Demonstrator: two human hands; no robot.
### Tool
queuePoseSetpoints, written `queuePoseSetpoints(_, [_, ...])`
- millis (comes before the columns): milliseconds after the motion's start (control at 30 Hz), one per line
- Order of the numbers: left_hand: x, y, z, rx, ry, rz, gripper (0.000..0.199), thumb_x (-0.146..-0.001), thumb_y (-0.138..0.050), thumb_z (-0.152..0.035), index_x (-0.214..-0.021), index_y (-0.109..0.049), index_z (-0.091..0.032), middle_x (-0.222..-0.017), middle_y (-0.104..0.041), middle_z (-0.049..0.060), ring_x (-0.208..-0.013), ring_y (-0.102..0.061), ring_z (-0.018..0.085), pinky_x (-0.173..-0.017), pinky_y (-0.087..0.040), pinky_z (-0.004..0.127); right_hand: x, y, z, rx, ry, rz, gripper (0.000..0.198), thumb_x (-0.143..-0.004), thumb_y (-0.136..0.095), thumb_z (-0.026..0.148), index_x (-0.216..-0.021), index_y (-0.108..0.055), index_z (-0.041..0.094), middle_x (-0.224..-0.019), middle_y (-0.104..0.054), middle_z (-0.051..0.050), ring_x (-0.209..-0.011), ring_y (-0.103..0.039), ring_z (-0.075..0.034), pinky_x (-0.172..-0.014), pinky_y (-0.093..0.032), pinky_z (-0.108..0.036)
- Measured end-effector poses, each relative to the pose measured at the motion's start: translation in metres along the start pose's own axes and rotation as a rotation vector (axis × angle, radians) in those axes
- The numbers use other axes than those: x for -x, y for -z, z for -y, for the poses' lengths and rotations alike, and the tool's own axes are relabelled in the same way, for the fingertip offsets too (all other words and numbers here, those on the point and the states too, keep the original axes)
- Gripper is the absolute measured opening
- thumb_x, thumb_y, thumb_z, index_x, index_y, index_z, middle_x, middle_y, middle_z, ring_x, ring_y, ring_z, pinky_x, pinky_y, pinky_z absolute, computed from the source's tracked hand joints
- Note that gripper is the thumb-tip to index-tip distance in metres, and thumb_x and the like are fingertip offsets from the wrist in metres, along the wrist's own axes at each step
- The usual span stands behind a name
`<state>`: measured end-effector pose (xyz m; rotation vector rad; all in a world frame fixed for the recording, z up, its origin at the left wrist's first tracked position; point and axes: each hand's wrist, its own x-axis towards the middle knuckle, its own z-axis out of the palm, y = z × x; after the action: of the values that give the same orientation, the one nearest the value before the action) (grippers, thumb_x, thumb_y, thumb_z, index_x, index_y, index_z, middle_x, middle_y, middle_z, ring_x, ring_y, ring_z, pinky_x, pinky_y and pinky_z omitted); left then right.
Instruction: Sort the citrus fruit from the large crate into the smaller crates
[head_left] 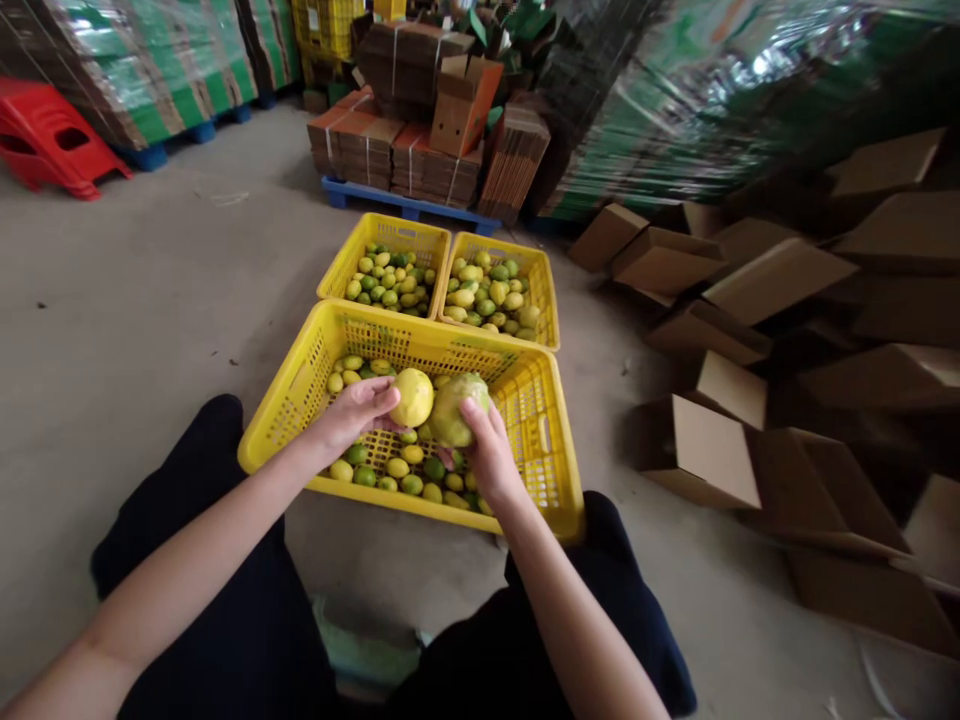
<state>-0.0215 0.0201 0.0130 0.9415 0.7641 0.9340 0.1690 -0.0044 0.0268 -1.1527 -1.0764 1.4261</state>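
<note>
Between thumb and fingers, my left hand (358,410) grips a smooth yellow lemon (412,397). Just right of it, my right hand (490,450) is closed around a larger, bumpy greenish-yellow lemon (452,412). The two fruits are side by side, raised over a big yellow plastic crate (300,390) with slotted walls. Inside that crate, several yellow and green lemons (397,467) lie on the bottom, partly hidden by my hands. Some fingertips are out of sight behind the fruit.
Two smaller yellow crates, left (341,262) and right (551,290), stand beyond the big one, both holding lemons. Open cardboard boxes (712,460) are heaped at right. Flattened cartons (360,140) sit on a blue pallet (409,208) behind. A red stool (56,135) is at far left.
</note>
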Motion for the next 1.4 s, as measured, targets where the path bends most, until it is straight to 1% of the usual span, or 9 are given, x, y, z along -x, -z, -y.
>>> queuePoseSetpoints(167, [-0.002, -0.002, 0.007, 0.027, 0.071, -0.056, 0.067, -0.066, -0.076, -0.067, -0.098, -0.072, -0.008, -0.087, -0.073, 0.016, -0.089, -0.07, 0.028, -0.073, -0.058, 0.034, -0.006, 0.0, -0.008, -0.187, -0.22, 0.069, 0.05, -0.073, -0.064, 0.071, -0.079, -0.054, 0.022, -0.051, -0.052, 0.004, -0.033, -0.039, -0.01, -0.026, -0.027, -0.022])
queuePoseSetpoints(300, [-0.003, -0.003, 0.005, 0.059, 0.085, -0.033, 0.062, -0.065, -0.08, -0.06, -0.101, -0.073, -0.01, -0.089, -0.074, 0.015, -0.093, -0.07, 0.028, -0.078, -0.056, 0.036, -0.007, 0.004, -0.005, -0.145, -0.199, 0.11, 0.05, -0.073, -0.062, 0.072, -0.07, -0.053, 0.023, -0.039, -0.05, 0.004, -0.028, -0.045, -0.013, -0.027, -0.03, -0.024])
queuePoseSetpoints(433, [-0.005, -0.005, 0.0, 0.08, 0.024, -0.009, 0.062, -0.058, -0.089, -0.048, -0.107, -0.074, -0.013, -0.099, -0.074, 0.014, -0.097, -0.07, 0.028, -0.087, -0.053, 0.038, -0.007, 0.007, 0.002, -0.092, -0.099, 0.071, 0.051, -0.069, -0.068, 0.07, -0.078, -0.057, 0.022, -0.049, -0.062, 0.0, -0.035, -0.054, -0.017, -0.031, -0.038, -0.027])
queuePoseSetpoints(567, [-0.004, -0.005, -0.001, 0.053, -0.034, -0.034, 0.057, -0.058, -0.092, -0.035, -0.108, -0.073, -0.016, -0.1, -0.074, 0.01, -0.095, -0.069, 0.025, -0.093, -0.05, 0.038, -0.006, 0.009, 0.009, 0.104, 0.08, -0.053, 0.047, -0.067, -0.075, 0.061, -0.088, -0.064, 0.02, -0.078, -0.072, -0.004, -0.069, -0.068, -0.024, -0.06, -0.056, -0.035])
queuePoseSetpoints(700, [-0.003, -0.004, -0.002, 0.08, -0.087, -0.125, 0.047, -0.065, -0.088, -0.033, -0.106, -0.07, -0.019, -0.104, -0.073, 0.007, -0.097, -0.068, 0.022, -0.092, -0.05, 0.035, -0.006, 0.009, 0.007, 0.191, 0.152, -0.067, 0.041, -0.073, -0.07, 0.057, -0.094, -0.062, 0.023, -0.095, -0.071, -0.003, -0.095, -0.065, -0.025, -0.086, -0.054, -0.037])
queuePoseSetpoints(867, [-0.005, -0.011, 0.007, 0.137, -0.034, -0.103, 0.049, -0.077, -0.077, -0.045, -0.115, -0.062, -0.019, -0.101, -0.071, 0.008, -0.087, -0.068, 0.021, -0.079, -0.052, 0.034, -0.008, 0.007, -0.004, 0.117, 0.047, -0.117, 0.039, -0.073, -0.068, 0.053, -0.094, -0.05, 0.026, -0.092, -0.062, -0.001, -0.09, -0.061, -0.021, -0.076, -0.055, -0.032])
queuePoseSetpoints(1100, [-0.003, -0.023, 0.014, -0.117, -0.066, -0.312, 0.043, -0.07, -0.082, -0.04, -0.103, -0.06, -0.022, -0.069, -0.057, -0.004, -0.056, -0.049, 0.01, -0.053, -0.038, 0.023, -0.014, 0.0, -0.006, -0.206, -0.092, 0.17, 0.034, -0.075, -0.064, 0.047, -0.098, -0.051, 0.025, -0.091, -0.065, -0.001, -0.077, -0.062, -0.018, -0.064, -0.052, -0.03])
queuePoseSetpoints(1233, [-0.006, -0.02, 0.014, -0.086, -0.141, -0.39, 0.035, -0.073, -0.078, -0.047, -0.093, -0.065, -0.02, -0.087, -0.066, 0.003, -0.086, -0.061, 0.019, -0.072, -0.047, 0.027, -0.015, -0.002, -0.005, -0.268, -0.146, 0.241, 0.036, -0.079, -0.052, 0.053, -0.1, -0.056, 0.024, -0.091, -0.07, -0.005, -0.078, -0.066, -0.024, -0.068, -0.055, -0.04])
queuePoseSetpoints(1400, [-0.01, -0.012, 0.023, 0.088, -0.086, -0.35, 0.04, -0.078, -0.07, -0.055, -0.098, -0.065, -0.02, -0.105, -0.07, 0.006, -0.106, -0.062, 0.024, -0.088, -0.048, 0.033, -0.012, -0.006, -0.004, -0.336, -0.202, 0.13, 0.038, -0.075, -0.058, 0.059, -0.086, -0.061, 0.022, -0.079, -0.071, -0.006, -0.075, -0.067, -0.025, -0.063, -0.054, -0.037])
